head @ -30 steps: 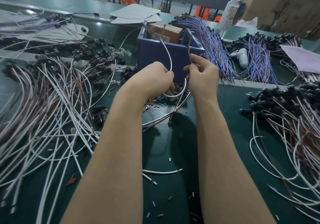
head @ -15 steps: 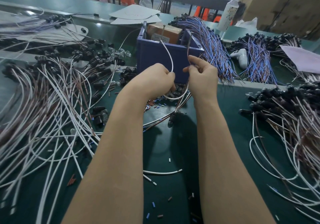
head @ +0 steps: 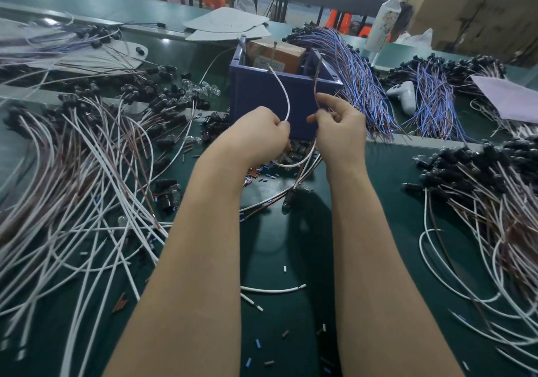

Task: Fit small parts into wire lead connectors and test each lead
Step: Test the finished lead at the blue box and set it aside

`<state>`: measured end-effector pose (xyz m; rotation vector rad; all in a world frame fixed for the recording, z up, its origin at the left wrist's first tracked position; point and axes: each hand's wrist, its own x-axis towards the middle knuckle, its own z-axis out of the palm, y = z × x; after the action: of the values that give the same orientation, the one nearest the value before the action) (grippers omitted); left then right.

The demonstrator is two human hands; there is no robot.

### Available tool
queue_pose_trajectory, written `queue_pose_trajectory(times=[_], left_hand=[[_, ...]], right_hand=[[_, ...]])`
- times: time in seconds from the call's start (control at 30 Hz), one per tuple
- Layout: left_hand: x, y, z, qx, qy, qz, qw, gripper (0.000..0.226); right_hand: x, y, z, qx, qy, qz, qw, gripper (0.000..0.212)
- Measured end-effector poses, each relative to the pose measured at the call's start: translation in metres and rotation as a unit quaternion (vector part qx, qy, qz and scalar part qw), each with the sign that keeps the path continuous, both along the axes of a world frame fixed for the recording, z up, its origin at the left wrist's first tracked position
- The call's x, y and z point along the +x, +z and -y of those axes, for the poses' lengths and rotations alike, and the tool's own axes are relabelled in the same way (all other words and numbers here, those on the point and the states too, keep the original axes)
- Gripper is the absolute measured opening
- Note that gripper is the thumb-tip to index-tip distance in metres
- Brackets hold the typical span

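Where wires [head: 288,107] rise, bin [head: 262,100] holds carton [head: 279,53]

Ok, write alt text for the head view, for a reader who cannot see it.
Over a green table, the left hand pinches a white wire and the right hand a brown wire, both arching up before a blue bin. Heaps of leads with black connectors lie on either side.

No text can be read anywhere. A pale label [head: 268,63] sits on the side of the brown cardboard box [head: 286,52] inside the blue bin [head: 270,97], with lines of print too small and blurred to make out. The white bottle [head: 385,18] at the back has dark printing, also illegible
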<state>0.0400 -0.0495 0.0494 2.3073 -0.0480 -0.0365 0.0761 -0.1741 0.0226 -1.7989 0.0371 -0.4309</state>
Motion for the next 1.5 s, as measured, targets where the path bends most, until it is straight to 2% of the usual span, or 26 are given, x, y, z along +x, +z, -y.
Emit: queue_pose_trajectory(times=[0.1,0.17,0.27,0.37,0.43,0.5,0.53,0.57,0.63,0.7,0.73,0.77,0.8,0.83,0.9,1.0,1.13,1.23,1.27,1.3,1.37,1.43,1.5], left_hand=[[0.004,0.0,-0.008,-0.038,0.042,0.023,0.998,0.039],[0.004,0.001,-0.013,-0.104,0.051,0.027,0.993,0.041],[0.001,-0.001,-0.011,-0.159,-0.019,-0.009,0.987,0.04],[-0.002,-0.007,-0.003,-0.223,-0.081,-0.037,0.971,0.03],[0.0,-0.007,-0.002,-0.237,-0.037,-0.018,0.971,0.031],[0.002,-0.004,-0.002,-0.306,0.037,-0.007,0.951,0.033],[0.004,-0.002,-0.004,-0.355,0.075,0.002,0.932,0.034],[0.005,-0.001,-0.006,-0.4,0.107,0.013,0.91,0.034],[0.006,0.001,-0.011,-0.485,0.154,0.031,0.86,0.033],[0.007,0.002,-0.016,-0.596,0.167,0.039,0.784,0.034],[0.006,0.002,-0.019,-0.658,0.157,0.039,0.735,0.035],[0.007,0.003,-0.022,-0.71,0.144,0.038,0.688,0.035],[0.007,0.004,-0.024,-0.743,0.141,0.038,0.653,0.035],[0.008,0.003,-0.026,-0.755,0.15,0.039,0.637,0.035],[0.011,-0.001,-0.029,-0.741,0.19,0.03,0.644,0.032],[0.014,-0.011,-0.027,-0.689,0.228,-0.011,0.688,0.029],[0.017,-0.018,-0.018,-0.613,0.209,-0.06,0.759,0.025],[0.016,-0.018,-0.017,-0.541,0.273,-0.031,0.795,0.007],[0.017,-0.02,-0.021,-0.517,0.308,-0.009,0.798,0.018],[0.019,-0.023,-0.026,-0.482,0.348,0.009,0.804,0.04],[0.016,-0.022,-0.033,-0.319,0.434,0.061,0.84,0.074],[0.01,-0.016,-0.029,-0.153,0.459,0.149,0.863,0.088],[0.005,-0.009,-0.017,-0.057,0.442,0.226,0.866,0.091]], right_hand=[[-0.005,0.005,0.002,0.034,0.012,-0.019,0.999,0.016],[-0.007,0.011,0.002,0.104,0.044,-0.04,0.993,0.017],[-0.012,0.02,-0.003,0.219,0.15,-0.072,0.962,0.022],[-0.017,0.022,-0.004,0.261,0.251,-0.09,0.928,0.023],[-0.018,0.023,-0.001,0.238,0.249,-0.082,0.935,0.024],[-0.016,0.024,0.003,0.081,0.178,-0.066,0.978,0.02],[-0.016,0.024,0.007,-0.031,0.148,-0.067,0.986,0.015],[-0.017,0.024,0.01,-0.125,0.153,-0.085,0.977,0.012],[-0.022,0.024,0.014,-0.246,0.238,-0.163,0.925,0.011],[-0.024,0.02,0.015,-0.331,0.292,-0.213,0.872,0.016],[-0.023,0.018,0.014,-0.348,0.294,-0.213,0.864,0.023],[-0.022,0.017,0.012,-0.334,0.292,-0.2,0.874,0.026],[-0.02,0.016,0.011,-0.281,0.292,-0.185,0.895,0.022],[-0.02,0.016,0.009,-0.205,0.292,-0.175,0.918,0.018],[-0.019,0.017,0.009,-0.087,0.284,-0.157,0.942,0.016],[-0.017,0.019,0.008,0.004,0.268,-0.117,0.956,0.019],[-0.012,0.02,0.008,0.087,0.192,-0.025,0.977,0.02],[-0.008,0.019,0.016,0.122,0.082,-0.006,0.989,0.026],[-0.007,0.017,0.021,0.105,0.036,-0.015,0.994,0.027],[-0.006,0.015,0.025,0.067,-0.006,-0.029,0.997,0.027],[-0.005,0.012,0.031,-0.007,-0.047,-0.059,0.997,0.029],[-0.003,0.01,0.029,-0.024,-0.036,-0.085,0.995,0.034],[-0.004,0.013,0.024,-0.021,-0.006,-0.105,0.994,0.031]])
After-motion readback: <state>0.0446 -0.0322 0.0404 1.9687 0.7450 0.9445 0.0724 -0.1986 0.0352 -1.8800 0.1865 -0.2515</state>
